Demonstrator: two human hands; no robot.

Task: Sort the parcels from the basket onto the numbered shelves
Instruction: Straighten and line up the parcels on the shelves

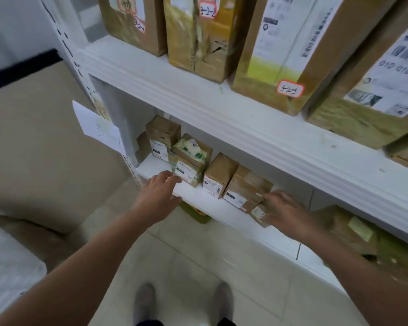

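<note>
The right hand (285,210), blurred, lies over a small parcel (257,213) at the near edge of the lower shelf (198,196), its fingers stretched across the top; whether it grips the parcel or only rests on it cannot be told. Just left of that parcel, touching it, stands a taped brown box (244,188), then a plain brown box (219,175). Further left the left hand (158,196) is loosely spread, fingertips on the shelf top at the foot of a green-taped parcel (191,158) and thumb against the shelf's front edge, holding nothing. Behind and left of that parcel stands a taller brown box (161,135), far back by the white upright. A white paper sheet (99,128) hangs off the upright to the left. Above, the upper shelf (198,90) carries large cardboard parcels standing side by side, two bearing red-edged stickers reading 3-2-2 (207,10) and 3-2-3 (290,89). Below on the right lie more brown parcels (353,229) with green tape. Near the bottom, two grey shoes (144,302) stand on pale floor tiles.
</note>
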